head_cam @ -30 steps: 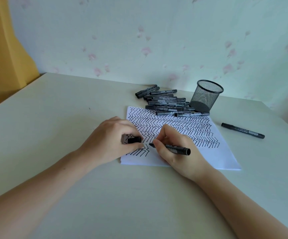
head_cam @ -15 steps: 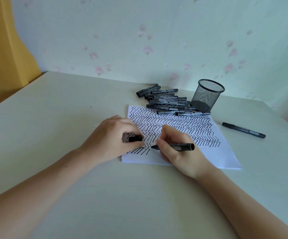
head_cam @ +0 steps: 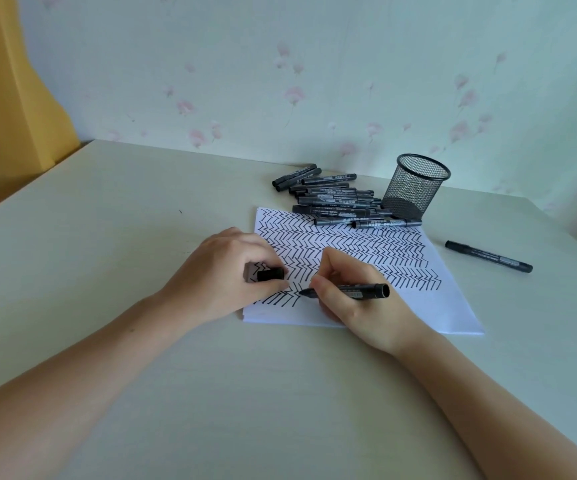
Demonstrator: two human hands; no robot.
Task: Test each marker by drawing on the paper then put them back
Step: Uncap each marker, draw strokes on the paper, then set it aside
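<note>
Testing under way: right hand [head_cam: 359,299] grips marker [head_cam: 349,292], tip on nearly filled paper [head_cam: 446,306]; left hand [head_cam: 224,271] pinches cap [head_cam: 270,274]. Pile [head_cam: 335,202] beside empty cup [head_cam: 415,185]; none returned.

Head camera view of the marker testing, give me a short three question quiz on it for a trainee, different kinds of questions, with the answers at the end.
1. True or false: the mesh cup lies tipped on its side.
2. Multiple choice: what does the left hand hold? A) a marker cap B) an eraser C) a pencil
3. Fill in: the tip of the marker gripped by the right hand is at the ___ row of zigzags on the paper.

Key
1. False: it stands upright, beside the pile of markers.
2. A: the black cap, pinched in the fingers.
3. Nearest (bottom) row.
</note>
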